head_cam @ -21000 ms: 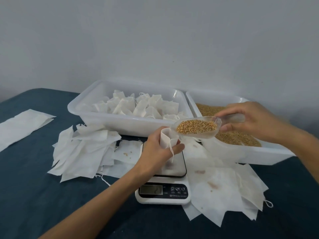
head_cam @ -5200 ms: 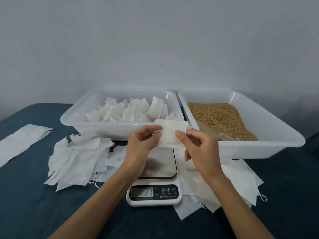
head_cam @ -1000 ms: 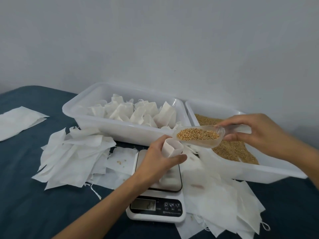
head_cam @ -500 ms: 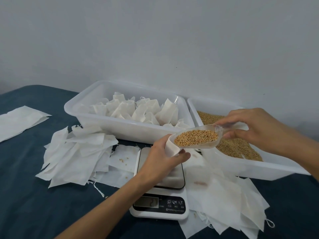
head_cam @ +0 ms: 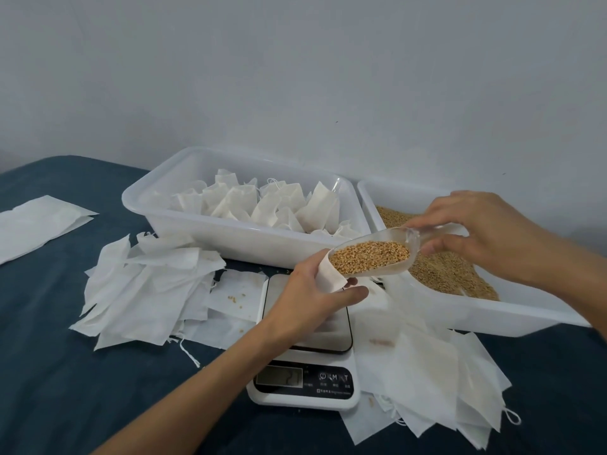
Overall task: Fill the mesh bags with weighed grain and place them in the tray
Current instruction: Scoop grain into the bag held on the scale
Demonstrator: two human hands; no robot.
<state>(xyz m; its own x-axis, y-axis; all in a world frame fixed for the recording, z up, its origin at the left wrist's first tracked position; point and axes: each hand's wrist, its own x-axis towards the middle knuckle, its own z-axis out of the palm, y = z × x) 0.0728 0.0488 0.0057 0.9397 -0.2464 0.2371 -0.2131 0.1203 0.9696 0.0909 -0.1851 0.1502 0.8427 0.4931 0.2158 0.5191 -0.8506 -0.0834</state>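
Observation:
My left hand (head_cam: 312, 293) grips a small white mesh bag (head_cam: 330, 277) upright over the digital scale (head_cam: 305, 385), its mouth open. My right hand (head_cam: 476, 231) pinches the handle of a clear plastic scoop (head_cam: 374, 254) heaped with golden grain. The scoop's tip rests at the bag's mouth. A white tray (head_cam: 210, 224) behind the scale holds several filled bags. To the right, a second white tray (head_cam: 460, 310) holds loose grain (head_cam: 443, 270).
Empty white bags lie in a pile (head_cam: 144, 290) left of the scale and another pile (head_cam: 427, 382) to its right. Flat white sheets (head_cam: 36, 221) lie at the far left on the dark blue cloth (head_cam: 65, 389). A pale wall rises behind the trays.
The scoop has come down and left until its tip meets the open bag in my left hand. The bag stays over the scale.

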